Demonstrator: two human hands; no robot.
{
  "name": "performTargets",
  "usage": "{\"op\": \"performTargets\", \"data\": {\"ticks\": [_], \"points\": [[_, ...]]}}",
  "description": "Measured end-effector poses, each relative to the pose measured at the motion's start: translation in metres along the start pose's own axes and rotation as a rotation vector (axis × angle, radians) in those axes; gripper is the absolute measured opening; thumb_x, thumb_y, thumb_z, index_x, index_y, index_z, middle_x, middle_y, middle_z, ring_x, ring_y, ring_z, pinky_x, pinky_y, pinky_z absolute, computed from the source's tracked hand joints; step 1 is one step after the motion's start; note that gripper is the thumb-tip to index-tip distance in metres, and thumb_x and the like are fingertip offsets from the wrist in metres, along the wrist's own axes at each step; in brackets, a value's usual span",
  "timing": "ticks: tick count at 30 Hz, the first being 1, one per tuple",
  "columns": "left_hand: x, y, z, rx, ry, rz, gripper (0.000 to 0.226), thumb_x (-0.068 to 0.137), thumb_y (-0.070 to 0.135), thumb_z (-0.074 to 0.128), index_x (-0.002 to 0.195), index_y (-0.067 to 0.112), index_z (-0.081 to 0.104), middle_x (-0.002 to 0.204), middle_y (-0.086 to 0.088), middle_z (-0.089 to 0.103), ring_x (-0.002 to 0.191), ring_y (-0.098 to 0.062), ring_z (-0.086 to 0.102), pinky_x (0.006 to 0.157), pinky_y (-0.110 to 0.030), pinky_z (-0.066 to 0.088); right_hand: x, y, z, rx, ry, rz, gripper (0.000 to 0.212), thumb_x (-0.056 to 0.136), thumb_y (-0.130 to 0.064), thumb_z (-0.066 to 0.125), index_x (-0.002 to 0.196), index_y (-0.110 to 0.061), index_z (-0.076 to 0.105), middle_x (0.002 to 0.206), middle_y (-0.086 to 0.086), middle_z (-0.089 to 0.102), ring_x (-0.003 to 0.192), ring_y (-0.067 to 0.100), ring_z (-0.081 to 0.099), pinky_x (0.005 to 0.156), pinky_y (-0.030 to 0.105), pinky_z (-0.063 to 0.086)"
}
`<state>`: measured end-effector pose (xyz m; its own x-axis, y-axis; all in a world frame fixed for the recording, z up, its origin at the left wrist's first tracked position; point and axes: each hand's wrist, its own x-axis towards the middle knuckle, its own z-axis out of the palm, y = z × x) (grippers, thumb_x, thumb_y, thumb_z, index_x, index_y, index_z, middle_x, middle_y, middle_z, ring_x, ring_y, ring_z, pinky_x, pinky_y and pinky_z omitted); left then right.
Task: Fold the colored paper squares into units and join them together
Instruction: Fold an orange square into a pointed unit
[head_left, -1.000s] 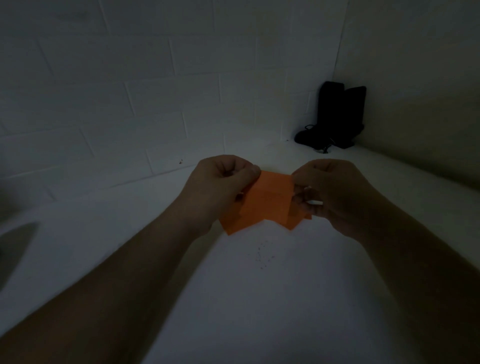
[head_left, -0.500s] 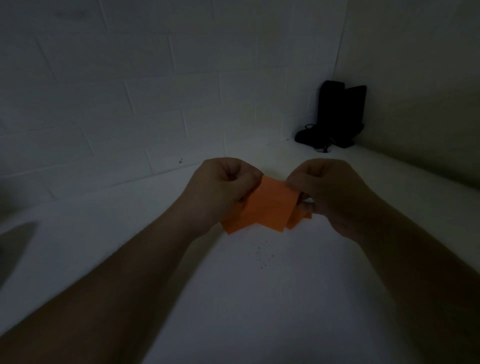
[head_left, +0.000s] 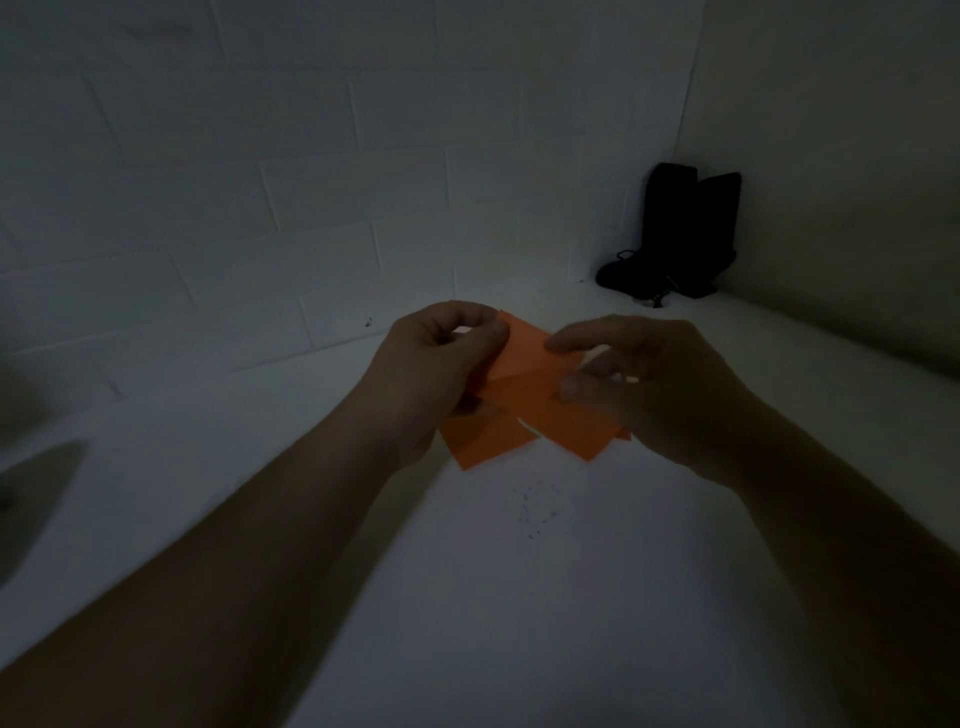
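Observation:
Folded orange paper (head_left: 524, 395) is held above a white table (head_left: 519, 597), between both hands in the centre of the dim view. My left hand (head_left: 441, 364) pinches its upper left corner between thumb and fingers. My right hand (head_left: 649, 389) is blurred; its thumb and fingers pinch the paper's right side. Two orange flaps hang down below the hands, one at lower left and one at lower right. How the layers join is hidden by the fingers.
A black object (head_left: 675, 234) with a cord stands in the far right corner where the white brick wall (head_left: 260, 208) meets a plain side wall. Small dark specks (head_left: 535, 509) lie on the table below the paper. A grey shape (head_left: 31, 499) shows at the left edge.
The paper has tilted and opened out, with its lower flaps spread further apart. My right hand's fingers have loosened and shifted along the right side. My left hand keeps its pinch.

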<state>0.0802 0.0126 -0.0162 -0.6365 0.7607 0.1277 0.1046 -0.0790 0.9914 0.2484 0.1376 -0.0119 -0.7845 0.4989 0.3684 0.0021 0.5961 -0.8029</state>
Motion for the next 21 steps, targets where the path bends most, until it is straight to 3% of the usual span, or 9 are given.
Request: {"op": "performTargets", "data": {"ticks": [5, 9, 12, 17, 21], "points": [[-0.0034, 0.0032, 0.0010, -0.104, -0.040, -0.066, 0.018, 0.101, 0.022, 0.064, 0.111, 0.010, 0.074, 0.082, -0.007, 0.070, 0.069, -0.017, 0.065, 0.059, -0.028, 0.053, 0.0007, 0.0039, 0.0045, -0.275, 0.007, -0.136, 0.041, 0.075, -0.024, 0.084, 0.100, -0.050, 0.065, 0.098, -0.021, 0.068, 0.088, -0.001, 0.066, 0.075, 0.020, 0.057], [-0.0063, 0.0067, 0.0034, -0.238, -0.133, -0.124, 0.019, 0.098, 0.017, 0.066, 0.114, 0.008, 0.072, 0.095, -0.012, 0.075, 0.081, -0.021, 0.070, 0.071, -0.033, 0.062, 0.0015, 0.0045, 0.0059, -0.220, 0.102, -0.185, 0.039, 0.077, -0.014, 0.084, 0.093, -0.046, 0.068, 0.091, -0.019, 0.070, 0.085, -0.001, 0.066, 0.074, 0.013, 0.052], [-0.0078, 0.0097, 0.0045, -0.318, -0.184, -0.176, 0.029, 0.092, 0.004, 0.070, 0.120, 0.012, 0.068, 0.094, -0.013, 0.078, 0.076, -0.021, 0.074, 0.061, -0.027, 0.060, 0.0013, 0.0027, 0.0064, -0.171, 0.127, -0.215, 0.034, 0.078, -0.010, 0.083, 0.091, -0.039, 0.071, 0.088, -0.023, 0.069, 0.085, -0.005, 0.066, 0.074, 0.008, 0.048], [-0.0074, 0.0103, 0.0038, -0.374, -0.197, -0.261, 0.033, 0.092, 0.003, 0.069, 0.124, 0.011, 0.068, 0.100, -0.012, 0.078, 0.081, -0.019, 0.074, 0.061, -0.025, 0.062, 0.0023, 0.0029, 0.0081, -0.090, 0.146, -0.260, 0.028, 0.075, -0.006, 0.084, 0.088, -0.028, 0.075, 0.091, -0.014, 0.071, 0.087, 0.004, 0.068, 0.076, 0.013, 0.051], [-0.0071, 0.0081, 0.0032, -0.344, -0.210, -0.265, 0.028, 0.094, 0.004, 0.067, 0.122, 0.008, 0.069, 0.102, -0.013, 0.078, 0.083, -0.019, 0.075, 0.070, -0.029, 0.064, 0.0015, 0.0009, 0.0077, -0.109, 0.160, -0.254, 0.031, 0.073, -0.010, 0.086, 0.082, -0.036, 0.072, 0.086, -0.011, 0.072, 0.083, 0.007, 0.067, 0.074, 0.019, 0.053]]}}
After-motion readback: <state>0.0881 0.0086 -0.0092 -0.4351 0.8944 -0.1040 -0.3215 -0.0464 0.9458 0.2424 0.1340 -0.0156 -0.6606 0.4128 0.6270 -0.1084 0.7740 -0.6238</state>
